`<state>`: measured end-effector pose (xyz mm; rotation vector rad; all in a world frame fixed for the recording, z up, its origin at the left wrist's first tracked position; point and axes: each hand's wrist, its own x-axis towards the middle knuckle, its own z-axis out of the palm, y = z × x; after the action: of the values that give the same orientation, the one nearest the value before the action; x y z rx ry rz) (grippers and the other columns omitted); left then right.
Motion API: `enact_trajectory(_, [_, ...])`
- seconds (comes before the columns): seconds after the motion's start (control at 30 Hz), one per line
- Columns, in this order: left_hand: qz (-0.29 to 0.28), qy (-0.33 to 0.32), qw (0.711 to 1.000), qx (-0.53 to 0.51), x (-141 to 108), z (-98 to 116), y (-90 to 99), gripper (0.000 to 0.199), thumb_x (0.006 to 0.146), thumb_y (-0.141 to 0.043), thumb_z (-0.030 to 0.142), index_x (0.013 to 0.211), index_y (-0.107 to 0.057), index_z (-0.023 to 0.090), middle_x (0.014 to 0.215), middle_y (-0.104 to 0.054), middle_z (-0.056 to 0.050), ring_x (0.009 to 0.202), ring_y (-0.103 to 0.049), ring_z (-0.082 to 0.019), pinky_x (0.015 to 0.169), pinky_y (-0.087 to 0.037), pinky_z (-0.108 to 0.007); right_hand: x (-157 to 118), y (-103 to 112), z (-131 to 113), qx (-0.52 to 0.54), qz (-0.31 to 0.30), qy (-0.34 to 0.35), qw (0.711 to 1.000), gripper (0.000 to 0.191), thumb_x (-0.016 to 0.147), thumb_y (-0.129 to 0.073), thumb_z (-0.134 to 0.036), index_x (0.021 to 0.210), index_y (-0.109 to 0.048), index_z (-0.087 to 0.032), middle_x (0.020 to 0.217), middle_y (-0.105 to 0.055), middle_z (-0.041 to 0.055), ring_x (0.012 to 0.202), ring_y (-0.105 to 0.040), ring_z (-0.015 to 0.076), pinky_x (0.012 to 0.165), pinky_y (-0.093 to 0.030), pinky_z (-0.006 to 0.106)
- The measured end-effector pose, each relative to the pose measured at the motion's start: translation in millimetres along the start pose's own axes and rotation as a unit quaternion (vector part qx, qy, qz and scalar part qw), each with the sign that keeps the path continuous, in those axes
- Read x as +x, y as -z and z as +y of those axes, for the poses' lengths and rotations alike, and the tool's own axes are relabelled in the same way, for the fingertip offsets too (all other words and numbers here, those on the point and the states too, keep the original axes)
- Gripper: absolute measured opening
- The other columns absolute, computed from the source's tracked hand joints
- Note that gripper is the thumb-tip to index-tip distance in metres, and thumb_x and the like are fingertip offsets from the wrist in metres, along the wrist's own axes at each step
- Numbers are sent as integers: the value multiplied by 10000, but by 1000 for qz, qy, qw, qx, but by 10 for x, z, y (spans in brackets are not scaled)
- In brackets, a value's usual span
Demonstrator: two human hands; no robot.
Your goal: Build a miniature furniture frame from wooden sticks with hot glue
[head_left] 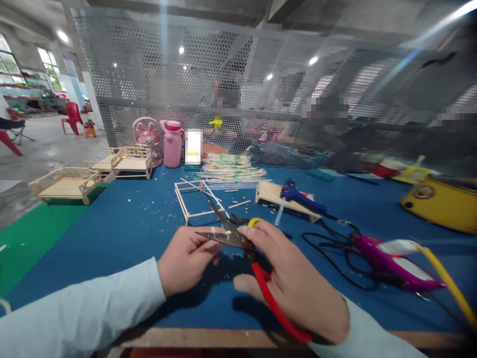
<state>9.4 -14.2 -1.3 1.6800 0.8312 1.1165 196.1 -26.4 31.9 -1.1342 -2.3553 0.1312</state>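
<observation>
My right hand [286, 278] holds a pair of scissors [270, 301] with red handles, its dark blades spread apart and pointing up and left. My left hand [188, 258] is closed just left of the blades, with a small pale piece at its fingertips, partly hidden by the lower blade. Beyond both hands, an open rectangular frame of thin wooden sticks [182, 201] rests on the blue table [122, 238]. A yellow ring shows by my right index finger.
Small wooden bed-like models [65, 186] stand at the left. Bundled sticks [234, 168], a pink bottle [172, 144] and a lit phone [194, 146] are behind. A blue glue gun [303, 199] lies on a wooden piece. At right are a purple device [395, 263], cables and a yellow case [443, 204].
</observation>
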Motion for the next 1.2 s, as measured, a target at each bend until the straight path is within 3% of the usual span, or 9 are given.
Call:
enact_trajectory(0.3, [26,-40,994,100,-33,53,16,310,848,-422,214,560,-516,152,535,-456,27,526,-401,-89,534,-331,-198,0,-39,-8,-10,2,25,1000,250,817,-558,-369,985,-566,-184,826,-609,79,746,-576,202,662,-492,318])
enact_trajectory(0.53, [42,-33,990,133,-11,2,15,376,853,-445,253,492,-502,161,506,-476,11,510,-432,-103,533,-330,-215,10,17,11,1,-62,-11,998,240,800,-567,-387,913,-586,-177,775,-632,66,669,-559,180,616,-457,294])
enact_trajectory(0.7, [-7,-43,992,119,-19,26,-3,347,877,-450,302,606,-601,146,526,-477,14,519,-409,-99,538,-331,-213,10,56,79,108,-132,-19,985,236,875,-435,-384,811,-576,-206,594,-558,-21,517,-462,118,508,-398,235])
enact_trajectory(0.9, [58,27,998,-9,20,-19,-3,322,871,-460,403,889,-635,133,570,-455,32,540,-413,-100,545,-332,-212,33,83,145,135,-74,-51,987,243,846,-469,-399,978,-510,-199,757,-596,7,647,-538,156,608,-450,267])
enact_trajectory(1.1, [67,7,998,-7,14,-10,-20,331,889,-439,371,705,-589,140,573,-419,30,550,-367,-95,542,-321,-210,35,-1,41,124,-73,-47,988,324,769,-588,-381,1012,-505,-183,927,-589,67,822,-568,207,750,-473,338])
enact_trajectory(1.2, [64,-2,997,-32,21,-11,-45,245,838,-525,335,729,-618,136,644,-542,-6,614,-463,-115,608,-390,-216,31,-46,-11,83,-53,-47,994,349,739,-641,-341,1025,-514,-186,929,-585,68,822,-562,211,745,-477,353])
